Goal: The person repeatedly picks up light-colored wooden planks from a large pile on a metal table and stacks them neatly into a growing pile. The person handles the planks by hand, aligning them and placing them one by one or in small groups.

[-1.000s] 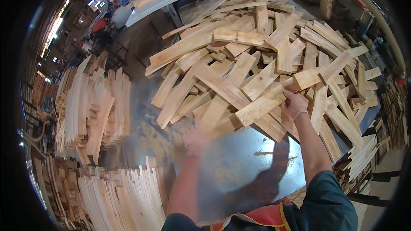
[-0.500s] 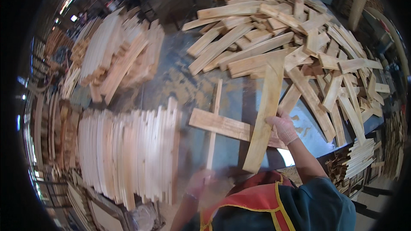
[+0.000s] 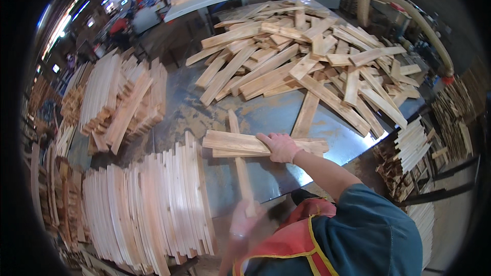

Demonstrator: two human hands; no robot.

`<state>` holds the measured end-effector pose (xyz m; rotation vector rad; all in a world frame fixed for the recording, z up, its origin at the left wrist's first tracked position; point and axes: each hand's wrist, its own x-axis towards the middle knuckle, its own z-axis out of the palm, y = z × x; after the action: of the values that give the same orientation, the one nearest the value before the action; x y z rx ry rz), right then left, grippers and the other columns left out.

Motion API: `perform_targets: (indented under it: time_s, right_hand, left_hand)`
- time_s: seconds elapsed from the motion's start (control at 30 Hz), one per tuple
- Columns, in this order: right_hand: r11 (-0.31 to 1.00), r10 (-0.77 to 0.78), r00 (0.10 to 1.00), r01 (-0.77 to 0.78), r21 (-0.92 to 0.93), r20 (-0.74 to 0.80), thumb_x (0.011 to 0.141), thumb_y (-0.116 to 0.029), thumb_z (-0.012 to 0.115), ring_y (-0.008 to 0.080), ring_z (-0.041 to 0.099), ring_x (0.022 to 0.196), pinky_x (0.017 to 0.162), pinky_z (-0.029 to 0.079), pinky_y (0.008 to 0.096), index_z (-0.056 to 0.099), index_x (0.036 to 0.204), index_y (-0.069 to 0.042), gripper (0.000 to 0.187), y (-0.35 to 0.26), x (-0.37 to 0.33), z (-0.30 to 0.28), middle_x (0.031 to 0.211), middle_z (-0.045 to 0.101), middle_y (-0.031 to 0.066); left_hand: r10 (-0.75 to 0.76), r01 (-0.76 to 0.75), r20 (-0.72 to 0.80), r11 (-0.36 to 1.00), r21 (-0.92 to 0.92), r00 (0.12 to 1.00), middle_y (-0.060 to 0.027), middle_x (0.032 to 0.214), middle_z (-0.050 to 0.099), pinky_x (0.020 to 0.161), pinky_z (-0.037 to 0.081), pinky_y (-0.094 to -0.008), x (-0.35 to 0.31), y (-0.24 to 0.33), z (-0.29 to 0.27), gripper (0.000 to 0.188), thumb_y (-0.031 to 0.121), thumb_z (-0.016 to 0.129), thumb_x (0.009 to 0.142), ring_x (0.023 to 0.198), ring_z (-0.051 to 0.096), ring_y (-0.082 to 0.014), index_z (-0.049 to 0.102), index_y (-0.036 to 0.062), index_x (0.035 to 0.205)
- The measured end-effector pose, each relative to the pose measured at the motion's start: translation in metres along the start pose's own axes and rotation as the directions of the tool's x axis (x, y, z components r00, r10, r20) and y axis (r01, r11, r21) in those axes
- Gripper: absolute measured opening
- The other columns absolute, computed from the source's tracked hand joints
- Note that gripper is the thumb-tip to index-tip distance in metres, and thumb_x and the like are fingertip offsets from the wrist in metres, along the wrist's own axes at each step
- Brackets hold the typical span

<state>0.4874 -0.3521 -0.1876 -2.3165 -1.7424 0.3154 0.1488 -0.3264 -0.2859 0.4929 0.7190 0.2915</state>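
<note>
Risk: the boards under the right hand lie crosswise over a narrow strip and reach toward the upright stack at the left. If the strip is drawn sideways, the boards may pivot on it and slide off the metal table. An end swinging left could knock the stack, whose boards stand on edge and lean (a loose arrangement). The loose pile at the far side overlaps in all directions; one long board projects from it toward the person and could snag anything pushed forward.

Right hand: gloved, palm down, fingers narrowly spread, pressing on the top board near its middle. It is not wrapped around the board.

Left hand: blurred, low in view, at the near end of the strip. It appears closed around that end, but the grip cannot be confirmed.
</note>
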Motion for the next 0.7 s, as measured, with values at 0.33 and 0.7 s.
perform_targets:
  time_s: [0.33, 0.7]
  right_hand:
    - [0.773, 0.027, 0.889, -0.308, 0.555, 0.457, 0.071, -0.057, 0.078, 0.0368, 0.074, 0.107, 0.095, 0.057, 0.0454, 0.077, 0.118, -0.005, 0.07, -0.13, 0.022, 0.041, 0.113, 0.078, 0.0225]
    - [0.153, -0.25, 0.953, -0.138, 0.978, 0.174, 0.097, -0.042, 0.067, 0.0197, 0.068, 0.093, 0.086, 0.057, 0.0337, 0.071, 0.116, -0.009, 0.038, -0.008, 0.003, -0.035, 0.107, 0.071, 0.0067]
  left_hand:
    - [0.11, -0.079, -0.118, 0.966, 0.245, 0.987, -0.0164, 0.114, 0.068, 0.103, 0.053, -0.057, -0.085, 0.037, -0.048, 0.053, 0.046, 0.052, 0.104, 0.101, 0.068, -0.0321, 0.057, 0.0032, 0.134]
    - [0.686, 0.321, 0.033, -0.382, 0.866, 0.727, -0.0163, 0.12, 0.067, 0.102, 0.054, -0.052, -0.003, 0.069, 0.077, 0.052, 0.037, 0.058, 0.101, 0.104, 0.068, -0.0314, 0.054, 0.0019, 0.138]
